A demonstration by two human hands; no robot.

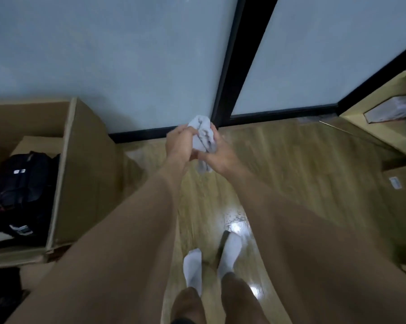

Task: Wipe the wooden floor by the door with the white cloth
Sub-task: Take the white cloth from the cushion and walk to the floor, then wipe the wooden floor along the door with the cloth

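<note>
Both arms are out in front of us, hands meeting at frame centre. Left hand (181, 143) and right hand (222, 156) both grip the white cloth (203, 134), fingers curled into it and the two hands touching each other.

The cloth is bunched into a wad. One end sticks out at 12 o'clock of the hands and a short tail hangs at 6. It's held in the air, not on the wooden floor (291, 164).

The door (314, 54) is at 12 to 1 o'clock: frosted panels in a black frame. Its bottom rail meets the floor in line with the cloth.

At 6 o'clock are our feet in white socks (230, 251), right foot ahead of left. A bright glare patch (236, 226) lies on the boards just beyond the right toe.

At 9 o'clock an open cardboard box (87, 171) stands against the left panel with a black backpack (22, 183) inside.

At 3 o'clock there are more cardboard boxes (372, 108). Their contents are blurred and we can't tell what they are.
</note>
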